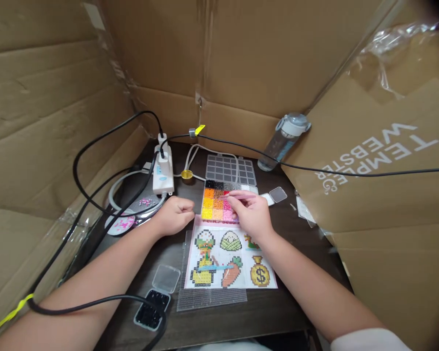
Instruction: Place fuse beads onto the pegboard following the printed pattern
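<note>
My right hand point(255, 218) is over the lower right of an open bead box point(208, 201). Its fingers pinch a thin pink tool that looks like tweezers point(225, 197), its tip above the coloured beads. My left hand point(176, 215) is curled into a fist on the table, just left of the box, with nothing showing in it. Below the box lies a pattern sheet point(219, 273) with pixel pictures, including a carrot and a money bag, partly covered by my right hand and wrist. A clear pegboard point(212, 301) sticks out from under the sheet.
A small open case of black beads point(151, 309) stands at the front left. Further back are a white power strip point(163, 170), a gold round tin point(187, 176) and a water bottle point(282, 141). Black cables point(81, 180) loop across the left side. Cardboard walls point(249, 58) surround the table.
</note>
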`<move>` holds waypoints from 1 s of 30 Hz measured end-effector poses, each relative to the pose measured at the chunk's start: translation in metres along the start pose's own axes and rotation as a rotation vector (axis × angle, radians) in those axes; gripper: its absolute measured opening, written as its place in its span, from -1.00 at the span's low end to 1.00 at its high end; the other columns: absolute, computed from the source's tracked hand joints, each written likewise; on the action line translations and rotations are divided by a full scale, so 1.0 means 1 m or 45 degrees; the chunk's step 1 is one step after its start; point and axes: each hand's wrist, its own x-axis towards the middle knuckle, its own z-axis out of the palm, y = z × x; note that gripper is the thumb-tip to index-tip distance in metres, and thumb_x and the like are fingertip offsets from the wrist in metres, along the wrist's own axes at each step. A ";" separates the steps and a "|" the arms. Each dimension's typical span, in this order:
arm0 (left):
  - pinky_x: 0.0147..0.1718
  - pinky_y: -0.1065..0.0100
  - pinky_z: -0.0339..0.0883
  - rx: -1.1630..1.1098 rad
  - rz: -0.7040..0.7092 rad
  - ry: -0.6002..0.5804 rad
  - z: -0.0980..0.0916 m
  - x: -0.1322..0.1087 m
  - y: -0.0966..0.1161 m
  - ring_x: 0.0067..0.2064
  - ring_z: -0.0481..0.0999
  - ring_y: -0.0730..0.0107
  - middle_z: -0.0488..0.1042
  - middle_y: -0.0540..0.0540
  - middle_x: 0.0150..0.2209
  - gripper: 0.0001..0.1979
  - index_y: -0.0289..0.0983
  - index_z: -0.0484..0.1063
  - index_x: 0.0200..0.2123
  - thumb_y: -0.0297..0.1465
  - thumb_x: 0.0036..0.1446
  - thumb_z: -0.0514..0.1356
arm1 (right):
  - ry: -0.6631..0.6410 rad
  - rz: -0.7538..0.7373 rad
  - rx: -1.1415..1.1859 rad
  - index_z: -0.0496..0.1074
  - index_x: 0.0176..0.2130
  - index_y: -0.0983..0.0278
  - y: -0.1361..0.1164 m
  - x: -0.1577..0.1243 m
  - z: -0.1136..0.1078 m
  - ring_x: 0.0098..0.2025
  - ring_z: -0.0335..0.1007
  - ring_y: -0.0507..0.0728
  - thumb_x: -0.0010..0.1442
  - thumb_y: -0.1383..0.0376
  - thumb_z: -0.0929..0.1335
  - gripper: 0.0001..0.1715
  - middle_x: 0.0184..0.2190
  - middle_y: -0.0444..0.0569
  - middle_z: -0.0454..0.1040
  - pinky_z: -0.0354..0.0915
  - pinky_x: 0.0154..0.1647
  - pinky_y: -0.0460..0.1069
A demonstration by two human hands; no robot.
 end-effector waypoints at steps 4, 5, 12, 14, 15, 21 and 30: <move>-0.60 0.43 -0.14 -0.005 -0.023 0.000 0.000 0.000 0.001 -0.61 -0.03 0.59 -0.09 0.10 -0.69 -0.75 -0.23 -0.09 -0.72 -0.38 -0.17 -0.02 | 0.033 0.031 0.029 0.51 -0.31 0.31 0.008 0.012 0.022 -0.68 0.28 -0.03 0.03 0.16 0.43 -0.73 -0.57 -0.12 0.47 0.27 -0.70 -0.10; -0.60 0.43 -0.14 -0.011 -0.023 -0.002 0.001 0.000 0.001 -0.61 -0.03 0.59 -0.09 0.10 -0.69 -0.75 -0.23 -0.09 -0.72 -0.38 -0.18 -0.02 | 0.067 0.042 0.041 0.50 -0.30 0.32 0.012 0.013 0.027 -0.69 0.28 -0.03 0.03 0.15 0.42 -0.71 -0.57 -0.12 0.47 0.26 -0.71 -0.10; -0.60 0.43 -0.15 -0.032 -0.021 -0.014 0.001 0.000 0.002 -0.60 -0.07 0.59 -0.13 0.11 -0.68 -0.74 -0.22 -0.11 -0.71 -0.37 -0.17 -0.01 | 0.179 0.096 0.125 0.50 -0.29 0.32 0.031 0.014 0.034 -0.71 0.25 -0.02 0.01 0.14 0.43 -0.68 -0.59 -0.14 0.45 0.24 -0.75 -0.09; -0.60 0.43 -0.16 -0.034 -0.030 -0.016 0.001 0.000 0.002 -0.60 -0.07 0.59 -0.13 0.11 -0.68 -0.75 -0.22 -0.12 -0.71 -0.38 -0.17 -0.02 | 0.165 0.092 0.128 0.50 -0.30 0.32 0.031 0.013 0.032 -0.71 0.25 -0.02 0.01 0.14 0.43 -0.69 -0.61 -0.16 0.43 0.24 -0.75 -0.10; -0.60 0.43 -0.16 -0.033 -0.033 -0.016 0.001 0.000 0.002 -0.60 -0.06 0.59 -0.13 0.11 -0.68 -0.75 -0.22 -0.11 -0.71 -0.38 -0.17 -0.02 | 0.157 0.085 0.124 0.50 -0.31 0.33 0.031 0.013 0.032 -0.71 0.25 -0.02 0.02 0.14 0.43 -0.69 -0.63 -0.16 0.42 0.25 -0.74 -0.10; -0.60 0.43 -0.15 -0.020 -0.041 -0.024 0.001 0.000 0.003 -0.60 -0.04 0.59 -0.10 0.10 -0.69 -0.74 -0.22 -0.10 -0.71 -0.39 -0.15 -0.01 | 0.136 0.083 0.131 0.51 -0.33 0.32 0.033 0.016 0.031 -0.72 0.24 -0.03 0.02 0.17 0.43 -0.74 -0.66 -0.18 0.40 0.23 -0.75 -0.12; -0.60 0.43 -0.16 0.016 -0.037 -0.003 0.001 0.000 0.004 -0.60 -0.05 0.59 -0.12 0.11 -0.68 -0.72 -0.23 -0.11 -0.72 -0.40 -0.15 0.01 | 0.158 0.094 0.100 0.51 -0.34 0.33 0.034 0.017 0.031 -0.73 0.23 -0.03 0.02 0.18 0.43 -0.75 -0.70 -0.20 0.38 0.23 -0.74 -0.11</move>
